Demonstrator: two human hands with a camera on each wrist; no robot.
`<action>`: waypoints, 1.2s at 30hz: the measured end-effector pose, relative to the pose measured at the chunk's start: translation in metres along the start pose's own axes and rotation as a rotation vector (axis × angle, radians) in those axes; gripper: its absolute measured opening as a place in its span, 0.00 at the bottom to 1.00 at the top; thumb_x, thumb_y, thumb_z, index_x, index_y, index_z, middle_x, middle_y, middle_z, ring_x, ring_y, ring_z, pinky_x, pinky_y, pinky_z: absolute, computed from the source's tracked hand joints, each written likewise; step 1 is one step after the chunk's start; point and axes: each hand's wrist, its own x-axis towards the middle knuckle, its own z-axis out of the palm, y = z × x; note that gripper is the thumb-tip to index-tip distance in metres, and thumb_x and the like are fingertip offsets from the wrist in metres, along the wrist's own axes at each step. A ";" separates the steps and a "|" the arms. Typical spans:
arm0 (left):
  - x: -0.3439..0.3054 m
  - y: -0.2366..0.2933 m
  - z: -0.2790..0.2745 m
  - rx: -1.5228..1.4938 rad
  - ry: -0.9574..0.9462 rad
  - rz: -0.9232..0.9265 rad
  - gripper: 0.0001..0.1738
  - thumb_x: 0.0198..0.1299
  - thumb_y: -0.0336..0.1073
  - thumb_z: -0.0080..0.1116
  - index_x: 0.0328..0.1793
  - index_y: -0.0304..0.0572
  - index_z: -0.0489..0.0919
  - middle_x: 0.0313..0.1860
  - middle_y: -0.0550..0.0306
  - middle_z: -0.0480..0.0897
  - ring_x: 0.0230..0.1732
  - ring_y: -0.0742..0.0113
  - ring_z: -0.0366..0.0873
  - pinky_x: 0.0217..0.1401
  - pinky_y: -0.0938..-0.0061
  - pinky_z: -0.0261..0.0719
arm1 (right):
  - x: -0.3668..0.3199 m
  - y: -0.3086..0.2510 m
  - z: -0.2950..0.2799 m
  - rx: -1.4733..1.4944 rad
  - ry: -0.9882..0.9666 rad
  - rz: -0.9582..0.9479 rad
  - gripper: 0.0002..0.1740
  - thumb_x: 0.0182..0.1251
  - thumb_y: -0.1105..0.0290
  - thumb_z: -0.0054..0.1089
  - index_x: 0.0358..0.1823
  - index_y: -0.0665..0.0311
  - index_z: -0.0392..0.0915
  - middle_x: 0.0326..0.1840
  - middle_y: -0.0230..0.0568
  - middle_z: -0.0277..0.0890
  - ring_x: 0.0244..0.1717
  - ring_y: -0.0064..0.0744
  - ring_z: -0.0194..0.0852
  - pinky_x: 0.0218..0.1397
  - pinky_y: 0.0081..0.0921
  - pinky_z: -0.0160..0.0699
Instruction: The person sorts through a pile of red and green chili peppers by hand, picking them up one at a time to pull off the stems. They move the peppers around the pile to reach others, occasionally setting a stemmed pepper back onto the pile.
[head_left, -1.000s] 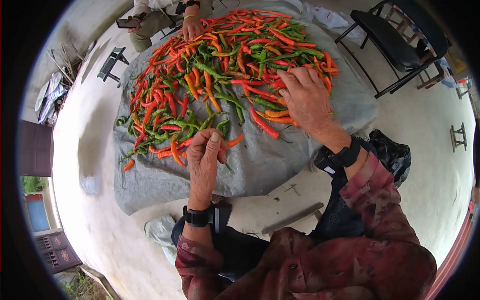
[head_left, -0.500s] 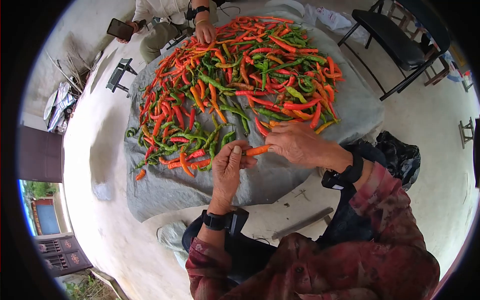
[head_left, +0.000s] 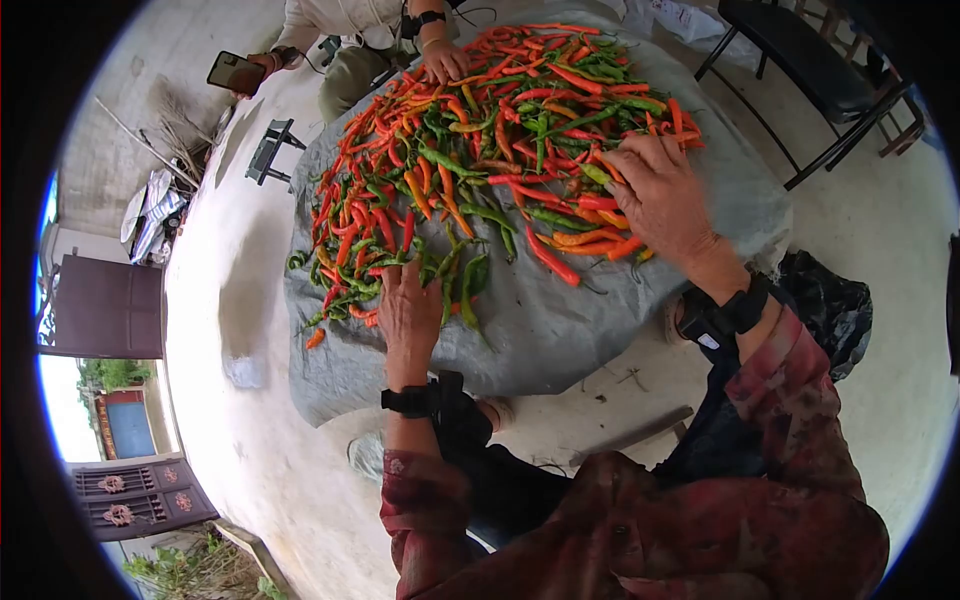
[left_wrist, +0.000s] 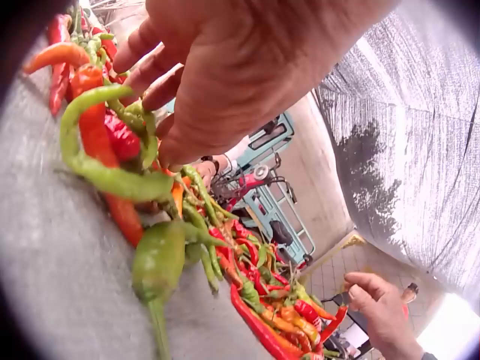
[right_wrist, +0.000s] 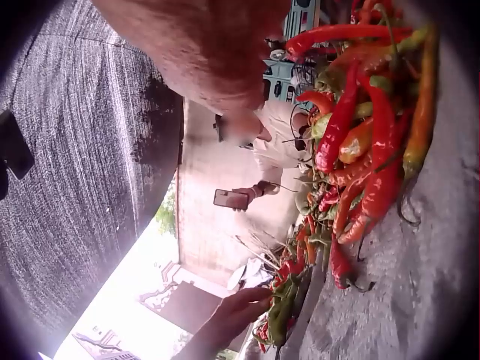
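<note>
Red, orange and green chili peppers lie heaped on a grey sheet. My left hand reaches into the heap's near left part. Its fingers are loosely spread over green and red peppers in the left wrist view, beside a curled green pepper and a dark green one. At the right side of the heap is my right hand, its fingers slightly bent at a yellow-green pepper. Below it lie orange peppers and a long red one.
Across the heap another person's hand rests on peppers, while their other hand holds a phone. A black chair stands at the back right and a small stool at the left. A black plastic bag lies by my right knee.
Both hands held an orange pepper between them half a second ago. They have since parted, the left going left to the heap, the right going up and right to the heap's right side.
</note>
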 end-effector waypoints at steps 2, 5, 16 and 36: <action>-0.001 0.013 0.001 -0.012 -0.051 -0.091 0.20 0.55 0.35 0.61 0.55 0.42 0.74 0.45 0.46 0.72 0.47 0.45 0.75 0.46 0.57 0.74 | -0.001 -0.009 0.005 0.120 -0.058 -0.032 0.19 0.51 0.72 0.66 0.47 0.63 0.77 0.43 0.36 0.68 0.47 0.38 0.67 0.53 0.30 0.71; -0.003 0.009 0.012 0.003 -0.052 -0.037 0.19 0.55 0.35 0.61 0.53 0.42 0.75 0.44 0.46 0.75 0.45 0.45 0.76 0.45 0.56 0.74 | -0.001 -0.022 0.011 0.131 -0.011 -0.122 0.17 0.49 0.74 0.66 0.43 0.63 0.78 0.41 0.36 0.68 0.46 0.37 0.67 0.51 0.31 0.72; 0.003 0.007 0.021 -0.434 -0.053 -0.097 0.14 0.52 0.31 0.60 0.46 0.40 0.76 0.35 0.48 0.82 0.41 0.50 0.79 0.44 0.59 0.75 | -0.005 -0.063 0.047 0.286 -0.176 -0.245 0.11 0.51 0.75 0.61 0.38 0.65 0.77 0.39 0.38 0.67 0.44 0.38 0.66 0.50 0.32 0.70; 0.002 0.019 -0.007 -1.063 0.322 -0.130 0.12 0.69 0.38 0.53 0.49 0.36 0.75 0.41 0.59 0.81 0.38 0.74 0.78 0.43 0.78 0.76 | -0.005 -0.083 0.060 0.579 -0.326 0.015 0.11 0.60 0.71 0.61 0.42 0.66 0.76 0.31 0.48 0.76 0.33 0.48 0.76 0.36 0.37 0.75</action>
